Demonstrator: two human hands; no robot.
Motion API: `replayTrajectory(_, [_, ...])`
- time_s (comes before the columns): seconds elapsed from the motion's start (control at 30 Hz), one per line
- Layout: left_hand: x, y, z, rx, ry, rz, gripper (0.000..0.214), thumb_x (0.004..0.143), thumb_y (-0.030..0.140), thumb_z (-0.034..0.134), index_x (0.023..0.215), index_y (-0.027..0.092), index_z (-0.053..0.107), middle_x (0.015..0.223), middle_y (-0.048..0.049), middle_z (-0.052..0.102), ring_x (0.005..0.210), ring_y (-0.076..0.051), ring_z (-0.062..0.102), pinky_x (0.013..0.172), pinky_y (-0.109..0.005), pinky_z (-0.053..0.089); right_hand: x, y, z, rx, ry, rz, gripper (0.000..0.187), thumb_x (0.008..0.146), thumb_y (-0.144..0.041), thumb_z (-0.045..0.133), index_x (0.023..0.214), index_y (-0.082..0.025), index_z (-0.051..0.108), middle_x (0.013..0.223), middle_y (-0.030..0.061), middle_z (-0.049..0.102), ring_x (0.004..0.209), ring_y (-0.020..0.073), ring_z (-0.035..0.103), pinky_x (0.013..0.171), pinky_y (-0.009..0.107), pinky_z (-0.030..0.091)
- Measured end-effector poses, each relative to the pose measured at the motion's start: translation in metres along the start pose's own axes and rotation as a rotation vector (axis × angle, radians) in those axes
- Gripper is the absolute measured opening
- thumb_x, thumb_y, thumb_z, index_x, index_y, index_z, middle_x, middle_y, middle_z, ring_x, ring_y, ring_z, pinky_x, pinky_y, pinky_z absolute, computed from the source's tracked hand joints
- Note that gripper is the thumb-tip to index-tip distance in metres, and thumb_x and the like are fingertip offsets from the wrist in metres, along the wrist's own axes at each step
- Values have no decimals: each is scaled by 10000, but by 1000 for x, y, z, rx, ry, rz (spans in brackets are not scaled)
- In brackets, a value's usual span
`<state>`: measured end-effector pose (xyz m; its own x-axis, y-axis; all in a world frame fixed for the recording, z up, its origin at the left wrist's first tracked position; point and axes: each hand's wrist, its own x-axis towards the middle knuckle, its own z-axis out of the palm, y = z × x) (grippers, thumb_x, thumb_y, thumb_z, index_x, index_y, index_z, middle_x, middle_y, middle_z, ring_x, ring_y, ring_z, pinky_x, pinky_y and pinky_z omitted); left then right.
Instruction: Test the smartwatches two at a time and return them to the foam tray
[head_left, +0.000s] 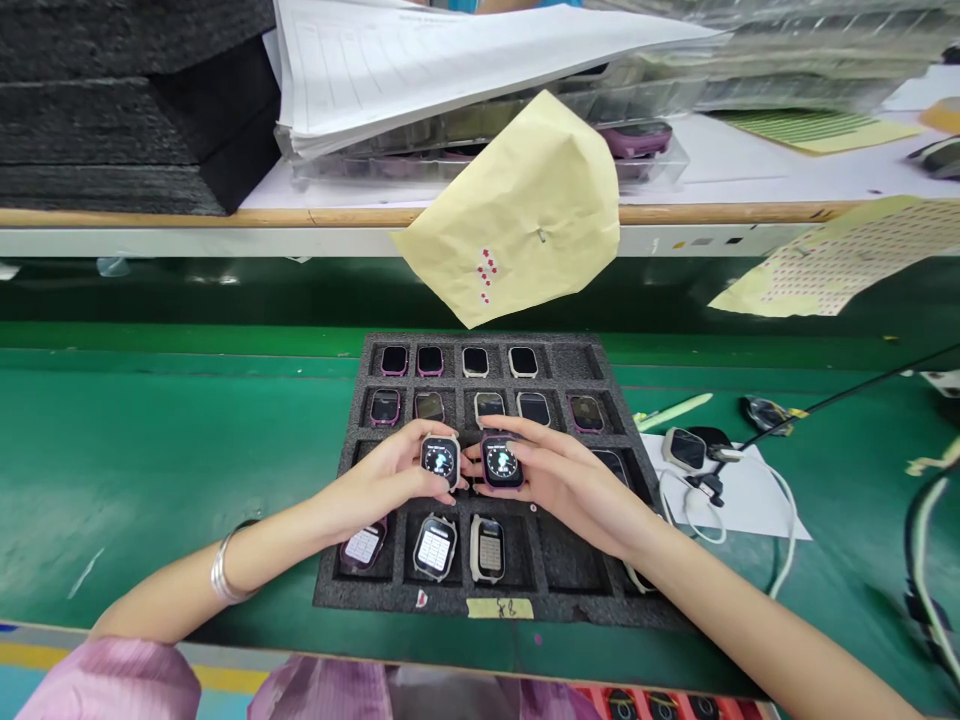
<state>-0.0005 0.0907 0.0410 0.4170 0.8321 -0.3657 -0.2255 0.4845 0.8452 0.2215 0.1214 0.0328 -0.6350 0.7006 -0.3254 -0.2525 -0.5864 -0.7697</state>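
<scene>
Over the foam tray (352, 597), the nearly closed left hand (396, 468) pinches a pale watch (440, 459) and the half-curled right hand (559, 465) a purple watch (501, 464), both lit and best gripped by their edges to stay readable.

Toward the left end of the shelf (337, 217) above my desk (150, 440) I see stacked black foam slabs (97, 130); loose white papers (450, 60) lie just beside them on clear plastic trays (637, 100). A creased yellow sheet (525, 210) hangs over the shelf's front edge. Toward my desk's right edge, a white cable (792, 520) crosses a white sheet (757, 502).
</scene>
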Motion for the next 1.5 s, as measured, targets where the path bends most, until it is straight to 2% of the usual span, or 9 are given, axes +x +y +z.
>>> replayTrajectory(0.1, [-2,-2,-3,-101,-12,-24,419,718,145,616,1124,165,517,1014,-69,629,977,-204,607,899,-406,510,0,2,-1,9,15,-2,341,916,-223,603,1254,-184,584,1144,114,693,1097,270,642,1005,531,468])
replayTrajectory(0.23, [-3,-5,-6,-64,-7,-8,420,733,123,590,1146,176,537,1006,-58,643,977,-204,616,931,-437,513,-1,6,2,-23,52,-81,345,895,-225,628,1238,-211,604,1151,91,696,1086,260,649,967,481,514])
replayTrajectory(0.47, [-4,-9,-7,2,-42,16,355,779,122,564,1127,187,546,1014,-61,675,955,-202,641,878,-413,554,-6,15,0,-185,66,-131,397,874,-221,644,1261,-298,602,1178,35,689,1056,239,665,928,450,551])
replayTrajectory(1.03, [-5,-7,-2,89,-45,20,325,803,165,596,1123,192,547,997,-56,684,963,-218,656,850,-415,563,-9,13,5,-390,125,-187,386,852,-272,694,1231,-267,621,1146,50,695,1041,254,664,919,457,562])
replayTrajectory(1.13, [-6,-6,-2,99,-49,29,329,816,164,583,1141,187,539,995,-58,684,968,-215,654,852,-414,564,-11,12,5,-347,77,-176,358,912,-324,616,1264,-268,596,1168,65,684,1090,272,649,938,479,542])
replayTrajectory(1.23, [-7,-7,-2,94,-56,35,336,822,164,589,1154,189,540,987,-53,687,949,-208,660,843,-402,568,-17,9,4,-343,-50,-166,507,886,-256,657,1363,-283,488,1266,68,633,1188,272,593,1013,482,490])
replayTrajectory(1.33, [-9,-8,-2,83,-57,50,298,838,187,612,1130,178,554,976,-59,691,923,-201,668,829,-393,574,-33,8,-1,-491,-105,-118,650,881,-209,657,1453,-287,358,1337,80,587,1233,263,560,1067,481,443])
replayTrajectory(1.4, [-10,-9,-3,63,-62,55,275,847,219,633,1105,164,558,956,-71,699,903,-201,678,799,-379,582,-48,8,-11,-742,-26,-80,626,907,-264,620,1469,-296,347,1369,90,561,1207,284,579,1033,498,475])
replayTrajectory(1.5, [-11,-10,-5,42,-64,53,283,842,265,669,1078,150,561,900,-79,709,861,-201,693,725,-342,591,-72,9,-28,-1246,158,-104,573,859,-350,666,1399,-312,478,1368,87,562,1207,352,561,990,542,494])
